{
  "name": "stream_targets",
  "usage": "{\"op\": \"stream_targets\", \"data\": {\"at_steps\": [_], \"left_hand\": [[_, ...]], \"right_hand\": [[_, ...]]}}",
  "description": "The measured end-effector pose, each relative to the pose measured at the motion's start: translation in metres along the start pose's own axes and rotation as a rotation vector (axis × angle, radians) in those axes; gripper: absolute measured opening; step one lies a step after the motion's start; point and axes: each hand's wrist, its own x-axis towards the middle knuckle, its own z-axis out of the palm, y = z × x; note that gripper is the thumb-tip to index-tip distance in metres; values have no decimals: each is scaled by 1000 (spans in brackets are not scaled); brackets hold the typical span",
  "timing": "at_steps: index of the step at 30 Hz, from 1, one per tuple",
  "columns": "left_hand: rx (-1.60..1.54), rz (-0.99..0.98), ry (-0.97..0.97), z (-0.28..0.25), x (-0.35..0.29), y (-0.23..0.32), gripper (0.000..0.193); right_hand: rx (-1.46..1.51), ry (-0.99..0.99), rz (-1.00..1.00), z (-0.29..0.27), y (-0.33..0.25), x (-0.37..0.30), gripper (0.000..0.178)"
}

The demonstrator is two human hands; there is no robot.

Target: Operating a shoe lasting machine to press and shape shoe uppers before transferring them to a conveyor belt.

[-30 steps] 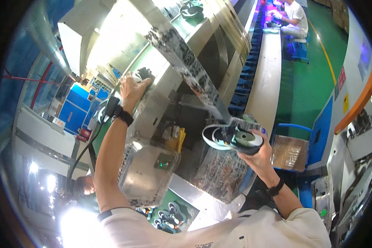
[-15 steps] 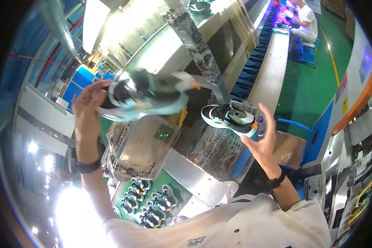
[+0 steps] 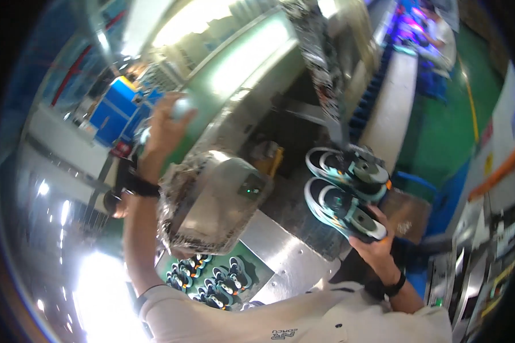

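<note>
Reads as placing: my right grip (image 3: 377,246) is closed round the heel of the near shoe (image 3: 340,208), just beside the far shoe (image 3: 349,167). Left grip (image 3: 166,131) at the green worktop (image 3: 229,77), blurred, can't tell its hold. Next calls for settling the near shoe, then releasing.

Yellow line (image 3: 473,114) on green floor (image 3: 440,140), blue boxes (image 3: 107,123) leftward, co-worker (image 3: 444,40) in white upper right

One left hand (image 3: 167,130), one right hand (image 3: 375,247), two upper shoes (image 3: 340,208), two wristbands (image 3: 393,284), one seated co-worker (image 3: 442,40), several lower shoes (image 3: 239,274)
</note>
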Motion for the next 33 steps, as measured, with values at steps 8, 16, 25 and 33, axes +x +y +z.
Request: {"op": "stream_targets", "data": {"at_steps": [8,16,25,33], "left_hand": [[504,-366,-274,26,35,-120,64],[-343,-675,53,13,-27,-194,24],[-649,-599,291,-67,-66,-123,24],[-814,170,-92,-104,-62,198,50]], "right_hand": [[3,13,-4,28,-2,1,72],[-48,54,-10,56,-6,-7,67],[-219,-186,-32,28,-27,-13,76],[-563,98,-698,-69,-186,9,90]]}}
